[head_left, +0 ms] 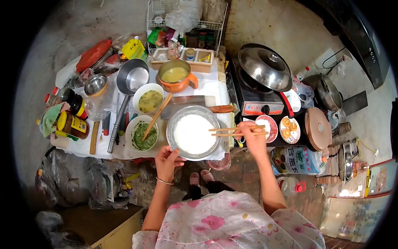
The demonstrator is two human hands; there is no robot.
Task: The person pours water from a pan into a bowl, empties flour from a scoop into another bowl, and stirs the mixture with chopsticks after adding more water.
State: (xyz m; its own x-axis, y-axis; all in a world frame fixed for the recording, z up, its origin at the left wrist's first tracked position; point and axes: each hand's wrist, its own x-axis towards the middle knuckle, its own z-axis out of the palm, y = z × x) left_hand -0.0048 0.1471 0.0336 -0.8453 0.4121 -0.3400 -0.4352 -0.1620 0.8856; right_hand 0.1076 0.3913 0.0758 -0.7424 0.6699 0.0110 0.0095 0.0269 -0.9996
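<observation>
A glass bowl [193, 133] of white flour-like stuff stands at the front edge of the table. My left hand [168, 159] grips its lower left rim, thumb and fingers closing on the glass. Wooden chopsticks [244, 132] are held in my right hand [252, 137], their tips over the right side of the white contents. Left of the glass bowl is a bowl of chopped greens [144, 135] with another pair of chopsticks [157, 116] resting in it. Behind that sits a bowl of greenish liquid [150, 99]. A cleaver [221, 108] lies just behind the glass bowl.
An orange pot [176, 85] and a long-handled saucepan [132, 79] stand farther back. Jars and bottles [74, 124] crowd the left. On the right are a lidded wok [265, 68] on a burner, small plates [289, 129], a pink lidded container [318, 128] and a bag [295, 159].
</observation>
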